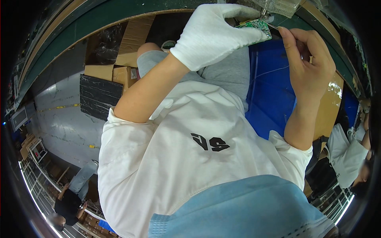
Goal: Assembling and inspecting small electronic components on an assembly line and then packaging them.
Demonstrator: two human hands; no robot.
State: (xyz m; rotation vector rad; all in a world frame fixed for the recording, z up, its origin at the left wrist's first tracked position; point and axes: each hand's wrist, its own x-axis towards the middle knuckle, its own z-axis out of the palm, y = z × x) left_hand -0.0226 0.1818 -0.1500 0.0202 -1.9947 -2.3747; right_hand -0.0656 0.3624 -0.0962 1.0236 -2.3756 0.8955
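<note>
My left hand (216, 37), in a white glove, grips a green circuit board (257, 27) between thumb and fingers at the top of the view. The glove hides part of the board. Above the board, a thin metal tip (263, 12) comes down from a fixture with a clear plastic guard (282, 5); whether it touches the board I cannot tell. Bare, my right hand (311, 59) is just right of the board, thumb and forefinger pinched on a thin wire (273, 26) that runs toward the board's edge.
The green bench (99, 15) curves across the top. Below my right hand sits a blue plastic bin (270, 79). Cardboard boxes (121, 75) stand on the floor at left. One person (345, 154) is at the right edge, another (69, 206) at lower left.
</note>
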